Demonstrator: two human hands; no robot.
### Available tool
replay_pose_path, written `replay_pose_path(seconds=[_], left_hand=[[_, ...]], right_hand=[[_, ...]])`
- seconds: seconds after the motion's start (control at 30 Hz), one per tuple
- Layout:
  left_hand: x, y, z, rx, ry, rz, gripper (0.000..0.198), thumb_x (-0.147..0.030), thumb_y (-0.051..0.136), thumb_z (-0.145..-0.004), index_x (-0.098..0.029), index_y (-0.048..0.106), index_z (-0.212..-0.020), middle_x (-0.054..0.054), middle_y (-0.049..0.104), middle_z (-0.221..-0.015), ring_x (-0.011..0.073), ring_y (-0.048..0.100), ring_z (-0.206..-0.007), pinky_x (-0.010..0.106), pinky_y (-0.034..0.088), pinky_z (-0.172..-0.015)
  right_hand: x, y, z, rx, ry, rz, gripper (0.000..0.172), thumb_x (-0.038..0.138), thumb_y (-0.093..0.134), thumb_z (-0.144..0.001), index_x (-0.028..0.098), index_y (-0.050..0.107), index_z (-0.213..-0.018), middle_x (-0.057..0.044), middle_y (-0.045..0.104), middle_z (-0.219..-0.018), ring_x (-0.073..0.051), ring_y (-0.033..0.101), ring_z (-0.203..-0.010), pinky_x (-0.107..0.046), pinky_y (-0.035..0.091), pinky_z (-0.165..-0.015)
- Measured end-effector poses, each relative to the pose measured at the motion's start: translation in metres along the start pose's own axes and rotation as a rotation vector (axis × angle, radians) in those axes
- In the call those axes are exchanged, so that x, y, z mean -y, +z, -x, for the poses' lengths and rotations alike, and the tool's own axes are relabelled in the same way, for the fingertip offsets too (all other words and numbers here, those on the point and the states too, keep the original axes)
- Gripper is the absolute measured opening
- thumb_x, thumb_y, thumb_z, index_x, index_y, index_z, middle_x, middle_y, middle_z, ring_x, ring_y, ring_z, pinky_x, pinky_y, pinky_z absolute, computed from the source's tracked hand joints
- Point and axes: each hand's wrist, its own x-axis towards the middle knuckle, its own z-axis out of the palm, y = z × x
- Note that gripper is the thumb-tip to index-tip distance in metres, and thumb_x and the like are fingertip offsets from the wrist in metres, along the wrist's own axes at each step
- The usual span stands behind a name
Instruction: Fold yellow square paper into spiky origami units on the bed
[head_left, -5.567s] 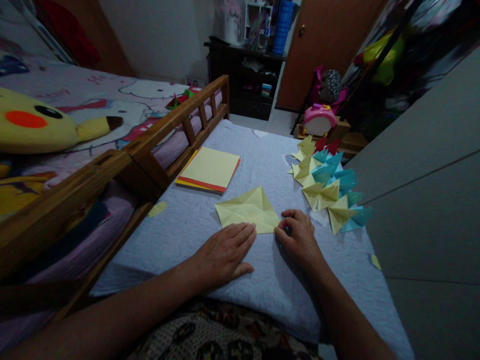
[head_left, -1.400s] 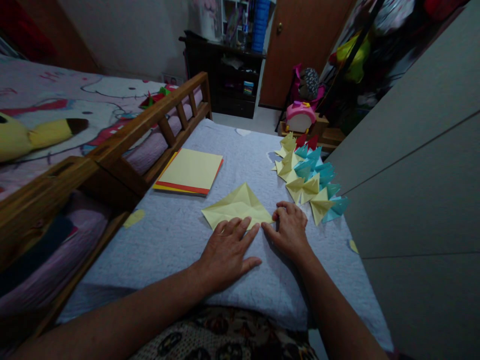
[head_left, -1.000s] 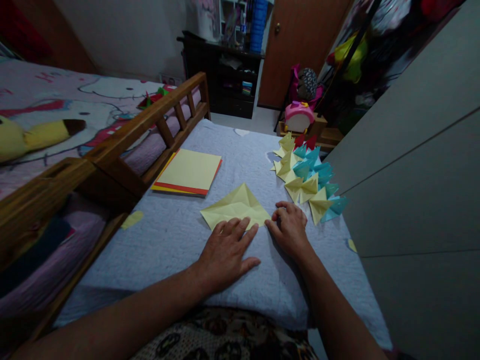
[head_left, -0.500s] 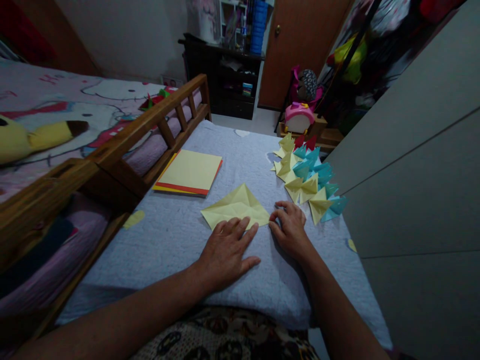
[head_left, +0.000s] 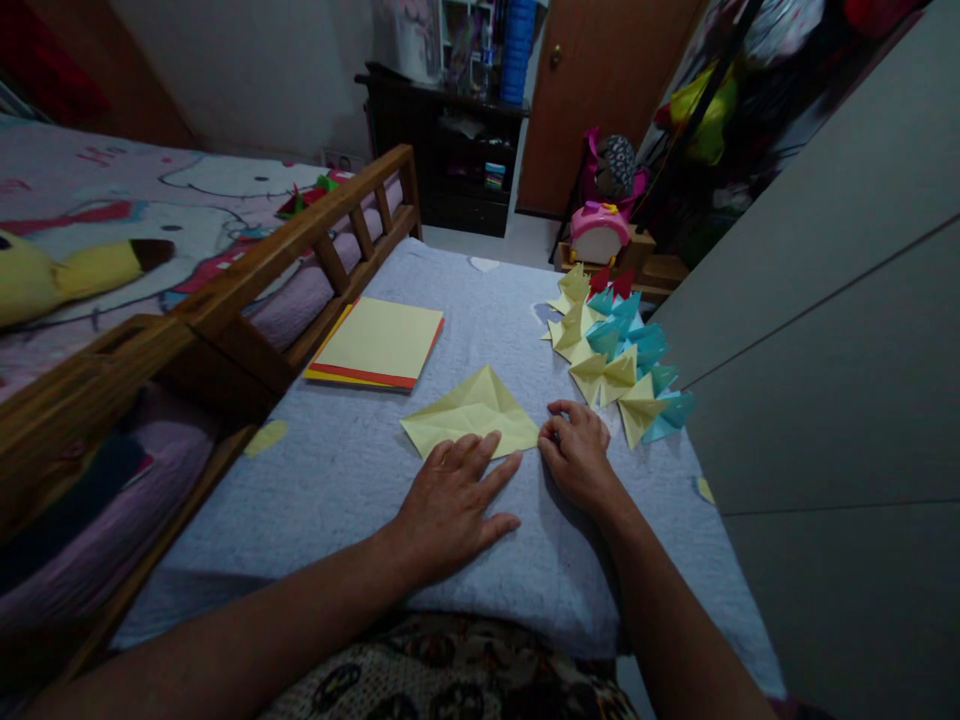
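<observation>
Lying spread on yellow paper [head_left: 480, 405], left hand [head_left: 454, 505] leaves room beside right hand [head_left: 579, 452], curled at the paper's corner, grip unclear.

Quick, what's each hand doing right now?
Left hand: open, laid over the near edge of the creased yellow paper.
Right hand: closed, apparently pinching that paper's right corner.

The left hand [head_left: 454, 500] partly hides the yellow paper [head_left: 474, 412].

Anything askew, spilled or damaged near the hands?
Slightly askew: the paper stack, whose orange and yellow lower sheets stick out unevenly. No spill visible; the pale-yellow sheet under the left hand is creased but shows no tear.
</observation>
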Motion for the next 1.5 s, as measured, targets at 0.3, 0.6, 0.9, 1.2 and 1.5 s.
replay_pose_path(seconds=[0.3, 0.6, 0.9, 1.2, 1.5], left_hand=[[0.001, 0.004, 0.001, -0.021, -0.011, 0.003, 0.064, -0.061, 0.054, -0.094, -0.035, 0.040, -0.151, 0.008, 0.040, -0.157, 0.0340, 0.038, -0.138, 0.052, 0.030, -0.112], [0.000, 0.002, 0.000, -0.033, -0.015, 0.010, 0.065, -0.061, 0.052, -0.095, -0.032, 0.040, -0.152, 0.008, 0.043, -0.155, 0.0335, 0.040, -0.136, 0.050, 0.031, -0.112], [0.000, 0.002, 0.000, -0.030, -0.021, -0.010, 0.064, -0.061, 0.050, -0.095, -0.031, 0.039, -0.151, 0.008, 0.043, -0.155, 0.0330, 0.040, -0.135, 0.050, 0.031, -0.111], [0.000, 0.000, -0.001, -0.012, -0.016, -0.014, 0.065, -0.060, 0.053, -0.095, -0.029, 0.040, -0.151, 0.010, 0.042, -0.155, 0.0343, 0.040, -0.136, 0.051, 0.031, -0.111], [0.001, 0.003, 0.000, -0.044, -0.006, -0.004, 0.065, -0.060, 0.052, -0.095, -0.029, 0.040, -0.151, 0.010, 0.043, -0.154, 0.0344, 0.040, -0.135, 0.051, 0.030, -0.111]], right_hand=[[0.004, 0.002, 0.000, -0.015, 0.032, 0.022, 0.010, 0.021, 0.055, -0.086, 0.022, 0.065, -0.083, -0.011, 0.061, -0.130, -0.031, 0.047, -0.125, -0.054, 0.030, -0.106], [0.007, 0.002, 0.003, -0.041, 0.025, 0.047, 0.007, 0.026, 0.057, -0.085, 0.022, 0.063, -0.083, -0.011, 0.061, -0.128, -0.032, 0.047, -0.124, -0.054, 0.029, -0.107], [0.006, 0.004, 0.004, -0.078, 0.009, 0.033, 0.011, 0.033, 0.061, -0.086, 0.023, 0.060, -0.080, -0.012, 0.061, -0.127, -0.034, 0.047, -0.124, -0.057, 0.028, -0.106], [0.000, 0.005, 0.001, -0.101, 0.043, 0.050, 0.009, 0.025, 0.057, -0.088, 0.022, 0.062, -0.080, -0.011, 0.062, -0.126, -0.032, 0.048, -0.120, -0.055, 0.030, -0.105], [-0.012, 0.000, 0.001, -0.208, 0.132, -0.030, 0.010, 0.023, 0.050, -0.089, 0.023, 0.060, -0.086, -0.011, 0.064, -0.113, -0.032, 0.050, -0.114, -0.052, 0.033, -0.102]])
